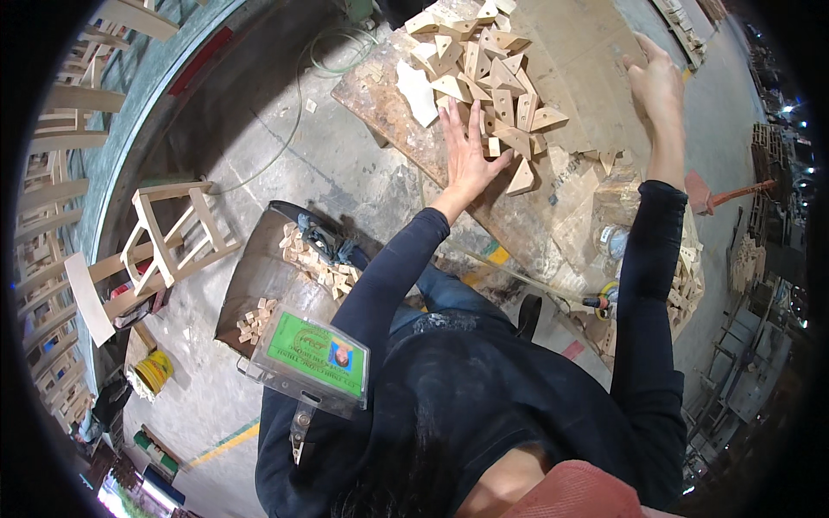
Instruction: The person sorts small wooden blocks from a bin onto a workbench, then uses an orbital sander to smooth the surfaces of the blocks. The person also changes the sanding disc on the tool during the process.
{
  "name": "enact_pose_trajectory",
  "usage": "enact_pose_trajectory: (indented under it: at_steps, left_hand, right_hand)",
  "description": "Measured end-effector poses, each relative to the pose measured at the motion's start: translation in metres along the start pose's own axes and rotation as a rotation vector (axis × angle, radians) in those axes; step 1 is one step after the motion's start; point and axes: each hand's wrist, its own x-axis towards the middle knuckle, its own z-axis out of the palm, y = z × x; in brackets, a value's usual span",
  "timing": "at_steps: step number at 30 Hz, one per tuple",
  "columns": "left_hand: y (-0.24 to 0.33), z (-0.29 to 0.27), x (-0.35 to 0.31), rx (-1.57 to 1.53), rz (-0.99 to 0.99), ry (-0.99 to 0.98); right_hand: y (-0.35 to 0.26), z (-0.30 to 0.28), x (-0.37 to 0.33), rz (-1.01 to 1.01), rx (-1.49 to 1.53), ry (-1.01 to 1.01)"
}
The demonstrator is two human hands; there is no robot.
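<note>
Overlapping wooden blocks (501, 76) defy counting on one desk (373, 97); left hand (469, 164) splays fingers over them; right hand (658, 85) curls, grip unclear

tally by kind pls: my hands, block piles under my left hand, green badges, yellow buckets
Left hand and right hand: 2
Pile of wooden blocks: 1 (overlapping, pieces uncountable)
Green badge: 1
Yellow bucket: 1
Total: 5
</note>
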Motion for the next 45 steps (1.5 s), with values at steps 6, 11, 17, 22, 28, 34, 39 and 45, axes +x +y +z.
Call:
enact_pose_trajectory:
  at_steps: [6,11,17,22,28,34,39,45]
  left_hand:
    - [0.002,-0.009,-0.022,0.086,0.185,-0.102]
    - [0.015,-0.005,-0.031,0.15,0.171,-0.252]
    - [0.026,-0.002,-0.022,0.179,0.242,-0.241]
    - [0.032,-0.004,-0.02,0.253,0.422,-0.376]
    - [0.051,0.021,-0.022,0.383,0.837,-0.598]
    - [0.044,0.038,-0.004,0.752,0.816,-0.643]
    - [0.049,0.036,0.026,0.485,0.862,-0.514]
    - [0.079,0.07,0.091,0.548,0.667,-0.394]
  right_hand:
    - [0.009,0.004,0.007,-0.005,0.01,-0.04]
    - [0.024,0.013,0.016,-0.127,0.042,-0.064]
    - [0.048,0.004,0.026,-0.15,0.432,-0.304]
    - [0.062,-0.012,0.011,-0.138,0.269,-0.1]
    - [0.109,-0.028,0.015,-0.101,0.429,-0.157]
    - [0.147,-0.059,-0.001,0.057,0.708,-0.219]
    - [0.184,-0.094,-0.022,0.155,0.74,-0.126]
    - [0.188,-0.116,-0.043,0.177,0.548,-0.022]
